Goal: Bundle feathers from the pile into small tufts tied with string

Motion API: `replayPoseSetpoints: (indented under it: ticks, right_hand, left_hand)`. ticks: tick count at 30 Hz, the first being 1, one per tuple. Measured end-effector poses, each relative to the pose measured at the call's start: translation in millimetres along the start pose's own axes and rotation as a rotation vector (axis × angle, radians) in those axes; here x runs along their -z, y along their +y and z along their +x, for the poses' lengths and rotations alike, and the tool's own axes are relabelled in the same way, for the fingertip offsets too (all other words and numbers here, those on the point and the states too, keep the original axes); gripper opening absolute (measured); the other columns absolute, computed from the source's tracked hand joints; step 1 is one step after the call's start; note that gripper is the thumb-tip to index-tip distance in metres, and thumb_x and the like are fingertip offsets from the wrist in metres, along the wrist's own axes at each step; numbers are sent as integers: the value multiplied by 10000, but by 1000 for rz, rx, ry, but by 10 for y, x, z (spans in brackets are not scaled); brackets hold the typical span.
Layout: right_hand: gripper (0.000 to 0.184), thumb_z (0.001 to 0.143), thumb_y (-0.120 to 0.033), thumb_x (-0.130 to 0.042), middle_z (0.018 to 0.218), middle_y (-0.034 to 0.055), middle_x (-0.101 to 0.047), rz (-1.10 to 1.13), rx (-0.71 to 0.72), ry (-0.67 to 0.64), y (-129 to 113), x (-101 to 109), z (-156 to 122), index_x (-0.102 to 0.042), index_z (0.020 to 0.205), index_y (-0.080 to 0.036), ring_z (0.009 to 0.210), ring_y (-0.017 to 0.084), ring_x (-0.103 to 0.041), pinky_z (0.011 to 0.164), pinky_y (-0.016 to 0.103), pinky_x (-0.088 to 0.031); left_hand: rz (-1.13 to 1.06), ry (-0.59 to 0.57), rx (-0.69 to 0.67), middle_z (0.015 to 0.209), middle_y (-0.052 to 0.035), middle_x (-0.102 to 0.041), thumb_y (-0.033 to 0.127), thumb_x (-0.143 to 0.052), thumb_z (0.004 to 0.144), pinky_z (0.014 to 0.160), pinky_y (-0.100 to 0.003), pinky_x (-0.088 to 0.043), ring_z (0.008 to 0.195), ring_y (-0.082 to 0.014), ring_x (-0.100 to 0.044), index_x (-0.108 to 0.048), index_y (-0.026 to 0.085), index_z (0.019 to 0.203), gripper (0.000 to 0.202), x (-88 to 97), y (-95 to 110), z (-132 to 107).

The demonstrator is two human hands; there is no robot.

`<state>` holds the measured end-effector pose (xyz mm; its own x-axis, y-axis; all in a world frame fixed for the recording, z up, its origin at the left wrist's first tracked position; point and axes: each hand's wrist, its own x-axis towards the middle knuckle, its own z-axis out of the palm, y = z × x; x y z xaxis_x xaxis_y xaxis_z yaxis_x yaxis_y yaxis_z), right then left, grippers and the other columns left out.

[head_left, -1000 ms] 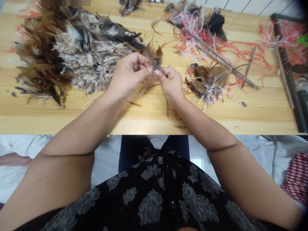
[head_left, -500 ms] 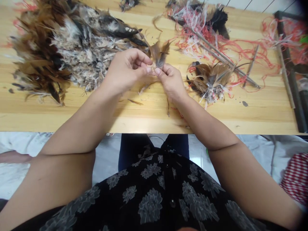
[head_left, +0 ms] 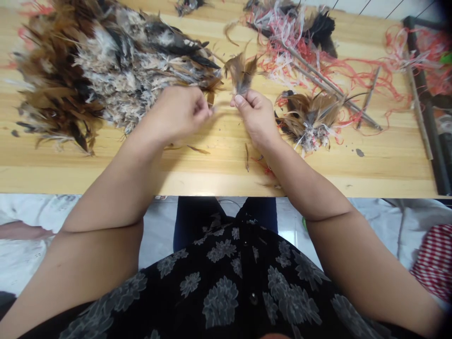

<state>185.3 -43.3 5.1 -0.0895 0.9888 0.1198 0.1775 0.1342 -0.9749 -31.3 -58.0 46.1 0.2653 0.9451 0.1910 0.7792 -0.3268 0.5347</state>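
Observation:
My right hand (head_left: 256,110) pinches a small bunch of brown feathers (head_left: 242,73) by its base, with the tips pointing away from me. To its left, my left hand (head_left: 185,110) is closed, thumb and fingers together, and slightly smeared by motion. Whatever lies in its fingertips is too small to name. Just behind that hand spreads a large pile of feathers (head_left: 120,70), brown at the far left and pale grey in the middle. A tied-looking bundle of brown feathers (head_left: 312,117) rests on the table right of my right hand.
Red and white plastic strings (head_left: 282,42) lie tangled at the back right, with thin sticks (head_left: 318,77) across them. A dark-framed tray (head_left: 423,103) stands at the right end. The wooden table's (head_left: 219,181) front edge runs before my body. Loose feathers (head_left: 198,149) are scattered there.
My hands were together at the feather bunch and have parted. The left hand moved left and towards me; the right hand moved slightly right, keeping the feathers.

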Motion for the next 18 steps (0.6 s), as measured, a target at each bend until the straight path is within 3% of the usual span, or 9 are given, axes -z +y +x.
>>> replayPoseSetpoints:
  ticks: [3,6,8,12,15,18]
  right_hand:
    - [420,1090,-562,-713,887,1,-613,11,-27,-14,13,-15,0,-675,883,-200,1000,150,-639,950,283,-544]
    - [395,1090,-530,-730,862,-3,-602,8,-35,-39,58,-50,5,-692,883,-195,949,146,-629,950,289,-562]
    - [374,1093,-488,-734,863,-4,-599,-23,11,-46,117,-71,25,-701,872,-189,938,147,-634,993,310,-581]
    - [369,1090,-470,-744,876,-5,-590,-110,125,-83,243,-76,82,-727,878,-169,986,162,-670,1119,382,-595]
    - [424,1089,-552,-731,910,7,-648,-82,120,-134,275,-76,90,-759,912,-167,1014,181,-700,1153,415,-601]
    - [490,1061,-645,-734,991,29,-733,-12,83,-186,250,-94,73,-778,942,-172,1052,194,-725,1125,400,-612]
  left_hand:
    - [-378,209,37,709,-25,-711,361,-806,892,732,-357,-559,653,-204,-628,-669,238,820,198,-27,22,47]
    - [-751,202,30,706,-11,-690,410,-925,883,632,-337,-573,625,-193,-659,-607,258,825,357,-161,35,104]
    - [-879,156,12,713,-5,-673,425,-987,869,625,-315,-594,647,-185,-691,-599,245,836,430,-277,28,136]
    - [-933,166,-89,725,5,-646,571,-1076,810,537,-230,-489,591,-132,-648,-634,194,839,582,-453,-48,187]
    - [-906,248,-190,710,22,-616,710,-1063,815,507,-203,-417,545,-105,-601,-657,168,858,678,-487,-103,215]
    - [-879,256,-238,697,35,-603,754,-1006,875,532,-200,-436,562,-120,-645,-664,160,873,685,-466,-106,215]
